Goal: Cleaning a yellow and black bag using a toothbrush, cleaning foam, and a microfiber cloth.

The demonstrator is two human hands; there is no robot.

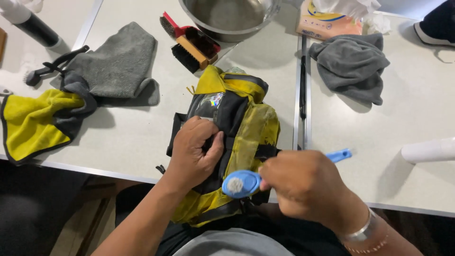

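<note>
Seen from above, a person sits at the edge of a pale table [137,142] with a small yellow and black bag [237,128] lying across the near edge, partly over their lap. The left hand [194,151] is closed on the black front of the bag, fingers curled in and thumb pressed against the fabric, holding it in place. The right hand [305,185] is closed around the handle of a blue brush [246,182]; the brush's round head with pale bristles faces up, just above the lower part of the bag, and the handle's end sticks out past the hand to the right. A silver bracelet [362,231] circles the right wrist.

Further back on the table lie a grey cloth [118,61] and a yellow cloth [33,121] to the left, with a black-handled brush [54,66] resting near them. Behind the bag sit two dark-bristled scrubbing brushes [194,47], one red and one wooden, beside a metal bowl [230,19]. To the right are a tissue box [322,21] and another grey cloth [353,64].
</note>
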